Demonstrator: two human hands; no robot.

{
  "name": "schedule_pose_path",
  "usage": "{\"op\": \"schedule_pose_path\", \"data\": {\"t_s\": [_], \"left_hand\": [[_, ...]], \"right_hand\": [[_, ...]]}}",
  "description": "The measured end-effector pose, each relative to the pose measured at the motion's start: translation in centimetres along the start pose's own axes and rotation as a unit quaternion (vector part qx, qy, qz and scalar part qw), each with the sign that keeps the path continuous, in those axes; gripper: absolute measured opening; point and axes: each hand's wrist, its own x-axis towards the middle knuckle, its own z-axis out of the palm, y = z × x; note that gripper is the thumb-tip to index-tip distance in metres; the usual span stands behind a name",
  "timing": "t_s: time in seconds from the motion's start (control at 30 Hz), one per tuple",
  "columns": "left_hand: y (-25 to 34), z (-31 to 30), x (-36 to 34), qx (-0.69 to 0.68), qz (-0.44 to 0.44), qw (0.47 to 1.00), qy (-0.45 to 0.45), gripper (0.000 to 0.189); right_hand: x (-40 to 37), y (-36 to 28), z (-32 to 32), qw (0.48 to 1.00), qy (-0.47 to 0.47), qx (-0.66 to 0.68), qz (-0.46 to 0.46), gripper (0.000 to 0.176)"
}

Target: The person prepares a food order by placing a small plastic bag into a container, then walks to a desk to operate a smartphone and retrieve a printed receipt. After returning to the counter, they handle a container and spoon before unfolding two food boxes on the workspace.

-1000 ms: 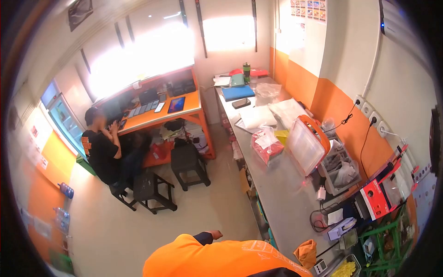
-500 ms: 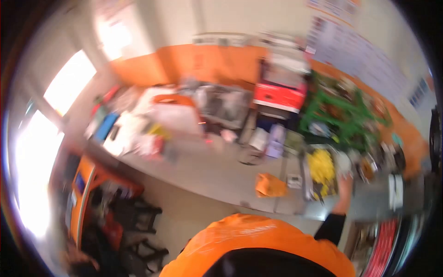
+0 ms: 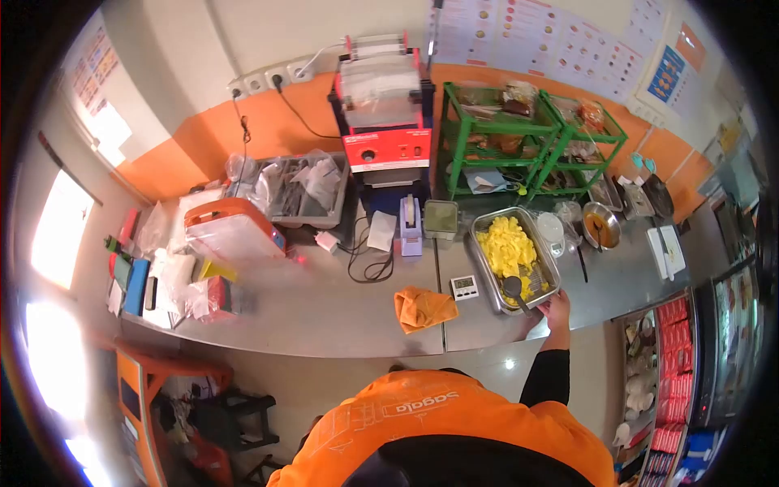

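Note:
My right hand is at the near right corner of a rectangular metal tray, its fingers closed on the rim. Yellow pieces of food, resembling scrambled egg, lie in the tray. A dark ladle-like spoon rests on them, its handle toward the near edge. Just left of the tray are a small white digital timer and a folded orange cloth. Clear plastic containers stand to its right. My left hand is out of view.
A red sealing machine stands at the back beside green racks. A lilac tape dispenser is in front of them. Farther right are a metal bowl with orange-brown liquid and a white board. Black stools stand at lower left.
The view has swung right and sharpened. My right hand has moved from beside the clear container to the tray's near right corner. The dark spoon now shows plainly.

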Motion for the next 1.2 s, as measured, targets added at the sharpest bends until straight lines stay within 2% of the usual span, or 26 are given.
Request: {"op": "schedule_pose_path", "data": {"t_s": [0.07, 0.13, 0.27, 0.4, 0.47, 0.5, 0.7, 0.87, 0.93, 0.97, 1.07, 1.2], "left_hand": [[0.8, -0.2, 0.2, 0.017, 0.005, 1.0, -0.009, 0.039], [1.9, -0.2, 0.7, 0.041, 0.014, 0.999, -0.021, 0.039], [3.7, 0.1, 1.6, 0.074, 0.026, 0.996, -0.037, 0.039], [5.4, 0.5, 2.4, 0.092, 0.039, 0.994, -0.045, 0.039], [6.2, 0.9, 2.8, 0.107, 0.043, 0.992, -0.051, 0.039], [6.7, 1.0, 2.9, 0.108, 0.044, 0.992, -0.053, 0.039], [9.1, 3.4, 2.4, 0.135, 0.047, 0.988, -0.059, 0.04], [11.9, 7.9, 1.1, 0.15, 0.049, 0.986, -0.045, 0.041], [13.5, 10.1, 0.0, 0.155, 0.055, 0.986, -0.036, 0.041], [14.4, 11.4, -0.5, 0.152, 0.053, 0.987, -0.03, 0.042], [16.6, 15.8, -2.4, 0.138, 0.06, 0.988, -0.011, 0.042], [19.4, 21.2, -4.7, 0.13, 0.072, 0.989, 0.001, 0.043]], "right_hand": [[-0.4, 0.9, 1.3, 1.0, 0.022, -0.001, -0.015, 0.047], [-1.0, 2.1, 3.1, 0.997, 0.045, 0.057, -0.008, 0.05], [-3.0, 1.9, 7.2, 0.99, -0.012, 0.138, -0.021, 0.053], [-4.0, 0.6, 8.2, 0.995, -0.018, 0.102, 0.001, 0.052], [-4.9, 0.1, 6.6, 0.998, -0.02, 0.052, 0.015, 0.048], [-5.6, -0.9, 5.8, 0.999, 0.006, 0.017, 0.032, 0.053], [-5.3, -1.5, -4.5, 0.99, 0.085, -0.029, -0.104, 0.052], [-1.3, -3.1, -13.5, 0.972, 0.147, -0.073, -0.169, 0.042], [1.8, -4.9, -16.9, 0.972, 0.151, -0.07, -0.166, 0.041], [3.8, -5.7, -18.5, 0.974, 0.139, -0.027, -0.179, 0.041], [9.3, -8.6, -21.9, 0.972, 0.118, -0.088, -0.185, 0.039], [14.9, -11.2, -24.1, 0.981, 0.071, -0.092, -0.158, 0.04]]}}
